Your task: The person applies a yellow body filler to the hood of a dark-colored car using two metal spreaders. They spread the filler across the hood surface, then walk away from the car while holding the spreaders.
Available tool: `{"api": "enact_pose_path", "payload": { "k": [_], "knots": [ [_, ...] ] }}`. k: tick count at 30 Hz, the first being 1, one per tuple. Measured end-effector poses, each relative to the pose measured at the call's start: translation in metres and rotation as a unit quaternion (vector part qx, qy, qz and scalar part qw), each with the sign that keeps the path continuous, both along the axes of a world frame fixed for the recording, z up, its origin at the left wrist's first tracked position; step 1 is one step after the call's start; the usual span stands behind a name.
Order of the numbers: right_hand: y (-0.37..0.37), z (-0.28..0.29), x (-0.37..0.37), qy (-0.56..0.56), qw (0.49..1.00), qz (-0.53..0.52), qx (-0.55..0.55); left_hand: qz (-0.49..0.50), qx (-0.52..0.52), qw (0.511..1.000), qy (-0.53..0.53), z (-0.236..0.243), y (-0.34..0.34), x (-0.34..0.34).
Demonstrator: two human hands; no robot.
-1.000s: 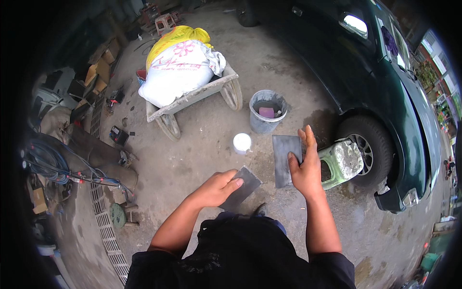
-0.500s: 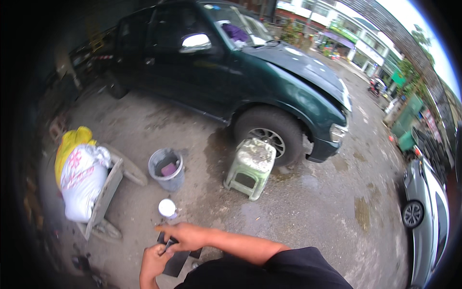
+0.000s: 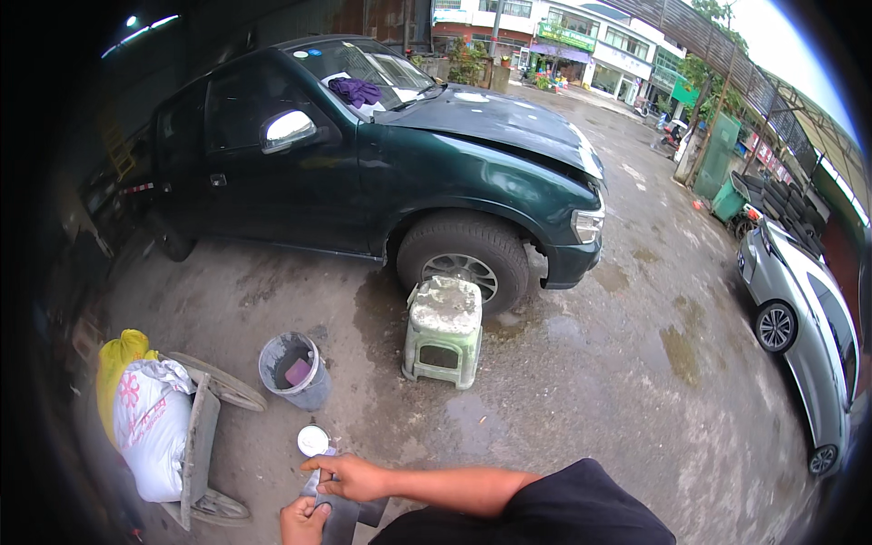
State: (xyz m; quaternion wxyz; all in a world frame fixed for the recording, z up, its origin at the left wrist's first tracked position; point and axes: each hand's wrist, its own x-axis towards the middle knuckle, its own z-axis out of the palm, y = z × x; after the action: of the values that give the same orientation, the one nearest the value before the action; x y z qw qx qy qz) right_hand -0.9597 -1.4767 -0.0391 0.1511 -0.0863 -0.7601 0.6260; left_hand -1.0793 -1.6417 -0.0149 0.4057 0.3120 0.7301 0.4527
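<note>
My left hand [image 3: 304, 522] is closed, its thumb pinching the edge of a dark grey, flat sheet [image 3: 341, 524] that looks like sandpaper. Just above and to its right, my right hand [image 3: 352, 478] has its thumb and fingers pressed together on the sheet's upper part; the exact grip is partly hidden. A second dark flat piece [image 3: 373, 512] shows under my right wrist, and I cannot tell whether it belongs to the same sheet. Right beyond my hands, a small round tub with a white top [image 3: 313, 440] stands on the ground.
A grey bucket [image 3: 309, 389] with a pinkish block inside stands farther off. Left of it is a cart [image 3: 202, 445] carrying white and yellow sacks [image 3: 153, 427]. A worn pale green stool [image 3: 443, 341] stands by the front wheel of a dark green pickup [image 3: 436, 182]. A silver car [image 3: 804, 313] is at right.
My view has turned, so the surroundings sit differently in the picture. Both hands stay on the sheet, now lower in the picture, with the thumb of the left hand on its edge.
</note>
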Motion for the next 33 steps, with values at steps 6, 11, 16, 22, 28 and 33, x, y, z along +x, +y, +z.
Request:
{"api": "enact_pose_path", "payload": {
  "k": [6, 11, 16, 22, 28, 33],
  "knots": [
    [-0.001, -0.008, 0.011, 0.012, 1.000, 0.007, 0.000, 0.082, 0.065, 0.994, 0.003, -0.031, -0.012, -0.029],
    [0.002, -0.006, 0.009, 0.006, 0.999, -0.012, 0.045, 0.133, 0.144, 0.980, -0.036, -0.041, -0.019, -0.042],
    [0.026, -0.013, 0.028, -0.033, 0.994, -0.103, 0.016, 0.193, 0.250, 0.936, -0.153, -0.005, -0.019, -0.043],
    [0.035, -0.001, 0.022, -0.015, 0.993, -0.111, 0.026, 0.221, 0.196, 0.940, -0.171, -0.063, -0.034, -0.045],
    [0.030, -0.005, 0.013, 0.084, 0.990, -0.091, 0.071, 0.132, 0.120, 0.953, -0.246, -0.106, -0.027, -0.042],
    [0.020, 0.009, -0.001, 0.089, 0.987, -0.100, 0.086, 0.011, 0.108, 0.945, -0.309, -0.054, -0.004, 0.008]
  ]
}}
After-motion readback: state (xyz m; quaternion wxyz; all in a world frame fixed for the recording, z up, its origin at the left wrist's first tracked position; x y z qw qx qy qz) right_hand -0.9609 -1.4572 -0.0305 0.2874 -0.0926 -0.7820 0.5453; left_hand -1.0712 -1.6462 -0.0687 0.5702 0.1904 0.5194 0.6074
